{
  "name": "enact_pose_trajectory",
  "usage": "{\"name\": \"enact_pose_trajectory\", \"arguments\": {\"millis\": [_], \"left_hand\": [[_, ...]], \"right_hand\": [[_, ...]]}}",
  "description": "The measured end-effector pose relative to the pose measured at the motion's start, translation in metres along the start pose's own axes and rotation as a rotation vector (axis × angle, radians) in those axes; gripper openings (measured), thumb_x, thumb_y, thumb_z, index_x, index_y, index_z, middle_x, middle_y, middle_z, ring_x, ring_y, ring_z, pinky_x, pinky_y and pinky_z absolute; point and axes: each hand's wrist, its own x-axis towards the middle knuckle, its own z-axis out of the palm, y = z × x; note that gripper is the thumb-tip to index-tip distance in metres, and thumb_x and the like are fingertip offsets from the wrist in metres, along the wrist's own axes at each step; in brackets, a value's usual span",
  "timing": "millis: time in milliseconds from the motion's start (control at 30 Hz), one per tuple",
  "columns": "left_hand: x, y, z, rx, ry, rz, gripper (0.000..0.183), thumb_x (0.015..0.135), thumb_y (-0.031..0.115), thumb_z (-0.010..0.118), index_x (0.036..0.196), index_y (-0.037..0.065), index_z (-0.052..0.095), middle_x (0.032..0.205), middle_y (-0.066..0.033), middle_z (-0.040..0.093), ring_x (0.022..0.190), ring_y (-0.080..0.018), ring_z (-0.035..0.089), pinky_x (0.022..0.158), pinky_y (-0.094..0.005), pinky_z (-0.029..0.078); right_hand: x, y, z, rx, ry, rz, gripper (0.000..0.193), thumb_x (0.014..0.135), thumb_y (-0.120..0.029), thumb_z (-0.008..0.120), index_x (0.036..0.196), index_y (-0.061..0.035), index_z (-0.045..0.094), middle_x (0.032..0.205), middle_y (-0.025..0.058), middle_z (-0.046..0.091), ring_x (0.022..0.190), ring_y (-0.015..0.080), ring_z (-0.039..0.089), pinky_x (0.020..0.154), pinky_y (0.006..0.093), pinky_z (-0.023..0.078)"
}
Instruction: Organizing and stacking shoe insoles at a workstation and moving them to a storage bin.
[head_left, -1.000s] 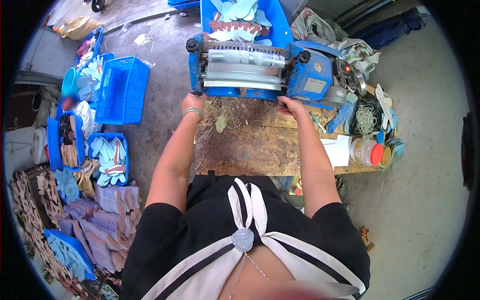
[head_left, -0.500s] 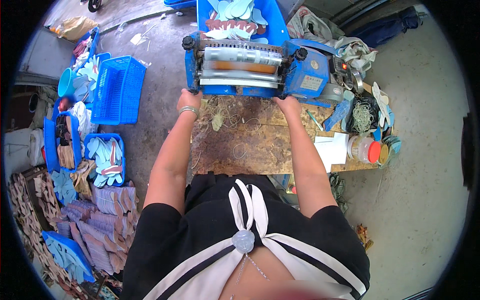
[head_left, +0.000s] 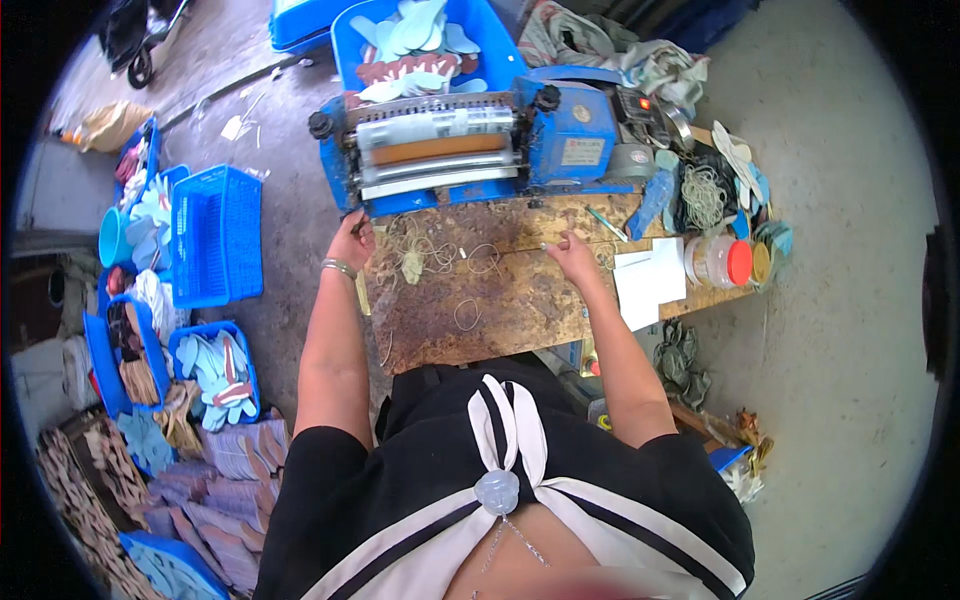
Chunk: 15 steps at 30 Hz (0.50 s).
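Observation:
A blue roller machine (head_left: 568, 135) with metal rollers and an orange-brown roller stands at the far side of a worn wooden table (head_left: 530, 305). My left hand (head_left: 350, 243), with a bracelet at the wrist, is just below the machine's near left corner. Its fingers are curled, with a small dark bit showing at them; whether it is held or part of the machine is unclear. Over the table, below the machine's right half, my right hand (head_left: 573, 260) has its thumb and forefinger apart and nothing between them. Loose pale string (head_left: 412, 262) lies between the hands.
Right on the table are white paper sheets (head_left: 652, 283), a red-lidded jar (head_left: 722, 261), a green pen (head_left: 607, 225) and a string coil (head_left: 704, 194). Behind the machine sits a blue bin (head_left: 502, 45) of insole-shaped pieces. A blue basket (head_left: 217, 237) and stacked pieces (head_left: 215, 490) stand left.
My right hand has come off the machine's near right corner and moved back over the table. My left hand has dropped slightly below the left corner. The view has shifted and tilted.

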Motion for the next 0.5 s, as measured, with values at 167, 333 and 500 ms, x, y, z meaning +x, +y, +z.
{"name": "enact_pose_trajectory", "arguments": {"millis": [167,333,500], "left_hand": [[-0.005,0.004,0.006,0.164,0.042,-0.052,0.028,0.078,0.037,0.061,0.082,0.010,0.051,0.060,0.0028,0.042,0.054,-0.0095,0.040,0.049,-0.0216,0.032],[-0.019,-0.014,-0.006,0.171,0.344,0.083,0.037,0.080,0.043,0.057,0.098,0.011,0.052,0.063,0.0020,0.044,0.056,-0.0095,0.043,0.047,-0.0199,0.031],[-0.051,-0.064,-0.055,0.442,0.437,0.149,0.035,0.082,0.041,0.055,0.095,0.009,0.052,0.062,0.0016,0.045,0.053,-0.0100,0.044,0.048,-0.0234,0.035]], "right_hand": [[-0.024,0.019,0.007,-0.096,0.024,0.022,0.059,0.074,-0.037,0.061,0.121,-0.0047,0.045,0.101,0.0128,0.061,0.091,0.0273,0.059,0.077,0.0344,0.046],[-0.049,0.019,0.001,-0.128,-0.075,-0.025,0.053,0.076,-0.037,0.057,0.117,-0.0044,0.047,0.108,0.0151,0.057,0.097,0.0300,0.055,0.081,0.0385,0.044],[-0.039,0.066,0.028,-0.114,-0.030,-0.189,0.037,0.075,-0.032,0.059,0.101,-0.0065,0.057,0.093,0.0137,0.061,0.088,0.0308,0.057,0.073,0.0397,0.045]]}}
